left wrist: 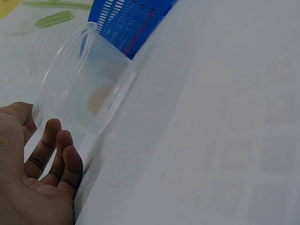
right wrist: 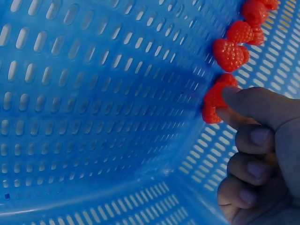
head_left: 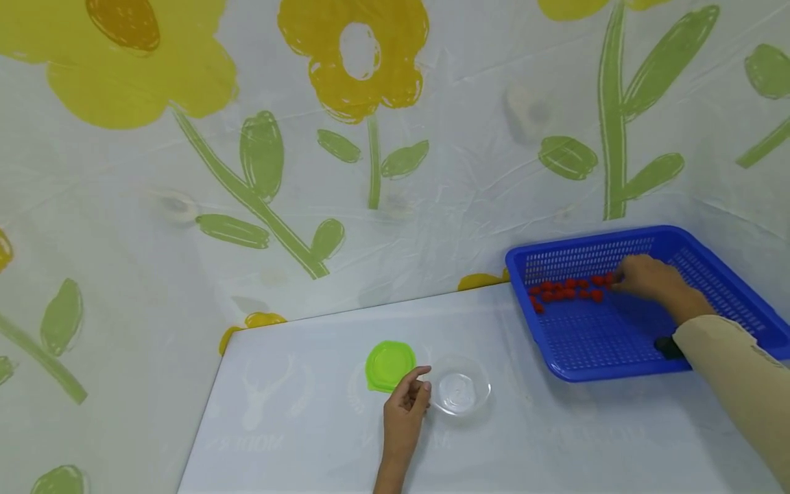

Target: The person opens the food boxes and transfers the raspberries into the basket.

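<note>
On the white table stands a clear plastic bowl point(head_left: 457, 391), with nothing visible in it. My left hand point(head_left: 404, 412) is at its left rim, thumb and forefinger holding the edge; in the left wrist view the other fingers point(left wrist: 71, 166) curl loosely beside the bowl. A green lid point(head_left: 391, 366) lies just behind that hand. Inside the blue basket point(head_left: 611, 374), my right hand point(head_left: 648, 280) pinches a red raspberry point(right wrist: 216, 96) between thumb and forefinger. Several more raspberries point(right wrist: 228, 54) lie in a cluster along the basket's far left part.
A dark object point(head_left: 668, 347), partly hidden by the right sleeve point(head_left: 728, 353), shows at the basket's near side. Behind the table point(head_left: 296, 412) hangs a pale cloth point(head_left: 432, 206) printed with yellow flowers and green leaves. The basket takes up the table's right back part.
</note>
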{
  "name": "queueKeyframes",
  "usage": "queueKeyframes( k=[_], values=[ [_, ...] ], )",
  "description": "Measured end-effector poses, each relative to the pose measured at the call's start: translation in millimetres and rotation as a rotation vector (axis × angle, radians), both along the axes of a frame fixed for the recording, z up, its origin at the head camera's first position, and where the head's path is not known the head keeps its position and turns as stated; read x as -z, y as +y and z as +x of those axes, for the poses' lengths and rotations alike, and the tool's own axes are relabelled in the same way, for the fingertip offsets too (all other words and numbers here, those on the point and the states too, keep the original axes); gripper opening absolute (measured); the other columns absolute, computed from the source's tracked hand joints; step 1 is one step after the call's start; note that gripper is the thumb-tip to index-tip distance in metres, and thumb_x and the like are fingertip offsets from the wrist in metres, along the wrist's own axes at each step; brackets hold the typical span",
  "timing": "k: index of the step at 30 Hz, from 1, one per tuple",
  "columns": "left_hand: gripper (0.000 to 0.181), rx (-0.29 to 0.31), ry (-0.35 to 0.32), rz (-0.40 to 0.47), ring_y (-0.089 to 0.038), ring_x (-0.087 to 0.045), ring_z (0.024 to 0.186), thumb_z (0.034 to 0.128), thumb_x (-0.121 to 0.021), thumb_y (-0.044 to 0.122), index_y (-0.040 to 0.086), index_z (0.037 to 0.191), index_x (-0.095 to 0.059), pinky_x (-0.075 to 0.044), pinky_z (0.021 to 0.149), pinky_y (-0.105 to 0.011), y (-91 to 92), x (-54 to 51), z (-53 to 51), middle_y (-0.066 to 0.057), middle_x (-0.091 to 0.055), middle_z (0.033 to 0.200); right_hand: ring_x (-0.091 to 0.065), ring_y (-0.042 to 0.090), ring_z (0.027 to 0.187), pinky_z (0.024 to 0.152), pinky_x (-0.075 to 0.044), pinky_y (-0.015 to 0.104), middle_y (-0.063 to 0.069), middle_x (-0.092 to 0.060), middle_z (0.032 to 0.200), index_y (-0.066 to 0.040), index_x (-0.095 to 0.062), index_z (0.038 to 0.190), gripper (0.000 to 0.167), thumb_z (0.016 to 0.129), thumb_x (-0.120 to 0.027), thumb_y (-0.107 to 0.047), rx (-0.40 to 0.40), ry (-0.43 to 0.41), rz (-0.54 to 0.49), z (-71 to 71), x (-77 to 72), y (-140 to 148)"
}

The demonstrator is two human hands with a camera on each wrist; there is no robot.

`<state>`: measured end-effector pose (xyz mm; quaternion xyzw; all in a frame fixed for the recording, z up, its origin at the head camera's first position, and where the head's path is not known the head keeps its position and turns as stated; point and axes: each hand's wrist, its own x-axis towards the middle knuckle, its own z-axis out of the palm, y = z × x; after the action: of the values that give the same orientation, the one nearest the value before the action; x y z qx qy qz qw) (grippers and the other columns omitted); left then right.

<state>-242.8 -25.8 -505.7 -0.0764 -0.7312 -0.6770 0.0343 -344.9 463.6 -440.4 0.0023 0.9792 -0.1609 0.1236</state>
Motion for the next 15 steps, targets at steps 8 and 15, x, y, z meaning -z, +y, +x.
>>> queueKeyframes(
  k=[8, 15],
  values=[
    [0.024, 0.014, -0.030, -0.013, -0.007, -0.054, 0.067, 0.0973, -0.065, 0.007, 0.008, 0.121, -0.069, -0.049, 0.060, -0.019, -1.2, 5.9, -1.0, -0.003, -0.062, 0.083, -0.064, 0.032, 0.075, 0.061, -0.051, 0.054, 0.013, -0.068, 0.083, 0.004, -0.073, 0.090, 0.024, 0.086, -0.076, -0.019, 0.002, -0.030, 0.024, 2.2, 4.6, -1.8],
    [0.023, 0.021, -0.047, -0.025, -0.008, -0.055, 0.068, 0.0982, -0.066, 0.015, 0.018, 0.121, -0.069, -0.050, 0.060, -0.020, -5.6, 31.2, -3.5, 0.000, -0.062, 0.084, -0.065, 0.036, 0.078, 0.063, -0.052, 0.055, 0.018, -0.070, 0.088, 0.006, -0.074, 0.094, 0.028, 0.085, -0.077, -0.020, 0.009, -0.041, 0.010, 7.8, 2.2, -5.9]
  ],
)
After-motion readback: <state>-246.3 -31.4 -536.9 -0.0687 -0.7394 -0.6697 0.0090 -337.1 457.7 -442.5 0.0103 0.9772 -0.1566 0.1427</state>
